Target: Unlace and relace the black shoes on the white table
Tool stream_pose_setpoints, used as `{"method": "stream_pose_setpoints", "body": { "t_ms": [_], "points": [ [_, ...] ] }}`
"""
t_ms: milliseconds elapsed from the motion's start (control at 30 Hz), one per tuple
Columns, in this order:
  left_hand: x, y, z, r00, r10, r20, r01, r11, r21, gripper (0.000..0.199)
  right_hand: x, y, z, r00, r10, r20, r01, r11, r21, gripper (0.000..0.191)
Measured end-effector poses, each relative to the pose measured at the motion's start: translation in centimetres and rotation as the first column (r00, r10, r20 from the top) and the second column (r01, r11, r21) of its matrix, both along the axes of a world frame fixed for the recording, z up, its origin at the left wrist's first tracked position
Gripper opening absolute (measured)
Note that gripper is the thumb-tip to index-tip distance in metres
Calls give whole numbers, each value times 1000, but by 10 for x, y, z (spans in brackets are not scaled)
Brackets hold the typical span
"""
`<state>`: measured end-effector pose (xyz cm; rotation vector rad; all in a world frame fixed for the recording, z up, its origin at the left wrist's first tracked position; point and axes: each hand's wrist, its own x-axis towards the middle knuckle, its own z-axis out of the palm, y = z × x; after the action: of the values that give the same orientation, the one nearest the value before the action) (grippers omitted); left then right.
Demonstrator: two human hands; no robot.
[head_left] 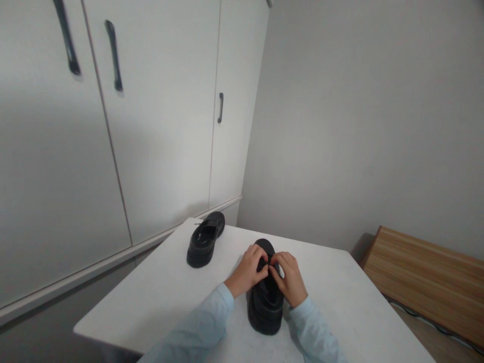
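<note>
A black shoe (265,310) rests on the white table (181,297), its toe pointing away from me and its heel toward me. Over its upper, near the laces, my left hand (249,269) comes in from the left with thumb and fingers pinched together. From the right my right hand (289,276) meets it, also in a pinch. Both seem to hold the thin dark lace, which is mostly hidden by the fingers. The second black shoe (201,247) stands at the table's back left, with a lace end sticking out to its left.
White cupboard doors (162,126) with dark handles rise along the left and behind the table. A grey wall (359,126) is behind. Beyond the table's right edge is a wood-grain piece of furniture (427,282), with a dark cable below it.
</note>
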<state>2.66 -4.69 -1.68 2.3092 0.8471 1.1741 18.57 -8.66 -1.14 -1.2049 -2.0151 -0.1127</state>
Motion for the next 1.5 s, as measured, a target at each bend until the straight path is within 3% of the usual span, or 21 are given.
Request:
{"method": "stream_pose_setpoints", "body": {
  "t_ms": [167,400,700,933,1100,1267,1500],
  "points": [
    [0,0,-1,1000,-9,3,9,1000,4,12,2,3,-3,996,27,-84,-29,999,-21,8],
    [1,2,-3,1000,-4,-4,4,1000,3,12,2,6,-9,987,-34,-158,33,999,-5,8],
    [1,0,-2,1000,1,-20,-1,1000,9,11,0,6,-9,987,-62,-148,58,998,-33,8],
    [2,2,-5,999,13,-29,-13,1000,12,12,-3,3,-2,974,54,-219,-67,996,-54,12],
    [1,2,-5,999,11,-35,-11,1000,14,11,-1,5,-4,940,133,-313,-169,982,-90,11],
    [0,2,-4,1000,0,-26,0,1000,10,12,-2,8,-12,883,117,-455,-190,975,-117,5],
    [0,1,-2,1000,-16,-7,16,1000,4,12,-1,7,-3,710,70,-701,-234,962,-141,9]
  ]
}}
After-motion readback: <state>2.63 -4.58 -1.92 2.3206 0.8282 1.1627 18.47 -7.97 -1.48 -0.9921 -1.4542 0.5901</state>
